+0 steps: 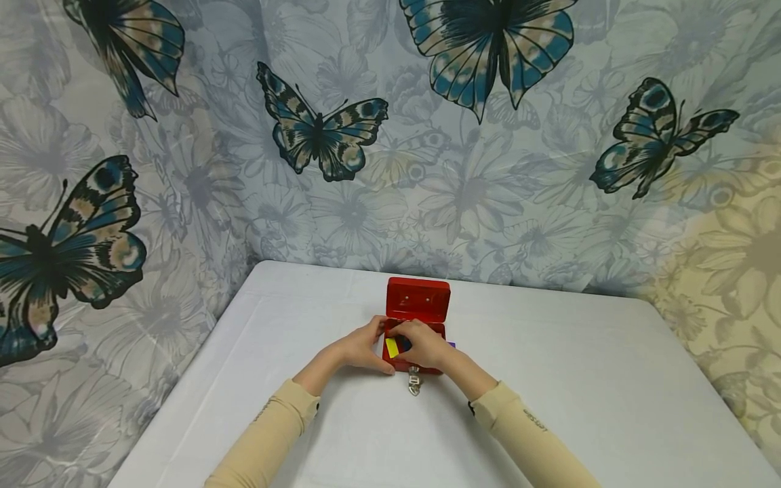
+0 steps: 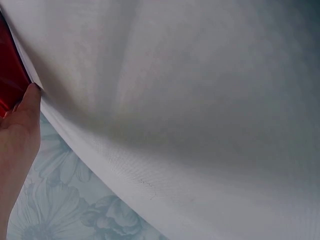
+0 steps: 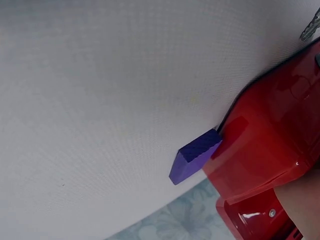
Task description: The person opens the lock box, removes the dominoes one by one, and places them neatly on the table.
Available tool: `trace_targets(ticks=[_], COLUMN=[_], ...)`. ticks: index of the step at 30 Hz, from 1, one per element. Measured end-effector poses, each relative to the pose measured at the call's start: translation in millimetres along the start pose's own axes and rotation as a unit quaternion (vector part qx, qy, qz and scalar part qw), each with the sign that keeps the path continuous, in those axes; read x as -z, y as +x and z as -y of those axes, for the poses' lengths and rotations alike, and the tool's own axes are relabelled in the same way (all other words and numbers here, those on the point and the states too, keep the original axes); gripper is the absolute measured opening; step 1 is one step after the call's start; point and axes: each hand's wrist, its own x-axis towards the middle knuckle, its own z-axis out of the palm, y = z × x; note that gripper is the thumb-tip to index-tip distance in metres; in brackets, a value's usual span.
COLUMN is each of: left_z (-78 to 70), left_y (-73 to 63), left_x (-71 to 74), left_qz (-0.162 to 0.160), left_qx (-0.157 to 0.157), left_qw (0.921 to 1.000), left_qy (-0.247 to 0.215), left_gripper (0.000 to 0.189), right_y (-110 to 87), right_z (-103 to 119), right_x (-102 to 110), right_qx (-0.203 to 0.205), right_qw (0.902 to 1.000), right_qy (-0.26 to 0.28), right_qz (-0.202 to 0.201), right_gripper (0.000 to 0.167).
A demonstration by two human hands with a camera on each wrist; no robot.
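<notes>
A small red metal cash box (image 1: pixel 417 365) stands on the table with its lid (image 1: pixel 417 298) raised. My left hand (image 1: pixel 363 347) holds the box's left side, thumb by the front corner and fingers toward the back. The left wrist view shows those fingers (image 2: pixel 31 102) against red metal. Over the open box, my right hand (image 1: pixel 424 343) pinches a small yellow block with a dark side (image 1: pixel 392 348); its lower part is hidden. A purple block (image 3: pixel 197 155) with a dark textured face is beside the box's right wall. Keys (image 1: pixel 415 381) hang at the front.
A white cloth covers the table (image 1: pixel 549 393), whose far edge meets a butterfly-patterned backdrop (image 1: pixel 476 196). The raised lid stands behind both hands. In the right wrist view, part of a key (image 3: pixel 311 27) shows near the box's front.
</notes>
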Motion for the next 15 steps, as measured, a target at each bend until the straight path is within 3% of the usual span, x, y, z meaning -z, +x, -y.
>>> trace_targets(ticks=[15], left_z=[-3.5], left_y=[-2.5], left_x=[0.8], left_qz=[0.001], left_qx=[0.005], left_qw=[1.0], left_qy=[-0.001], left_gripper=[0.097], right_y=[-3.4], right_z=[0.3], right_x=[0.9], right_qx=[0.018], right_qw=[0.9997], right_qy=[0.006], right_qz=[-0.012], right_gripper=[0.038])
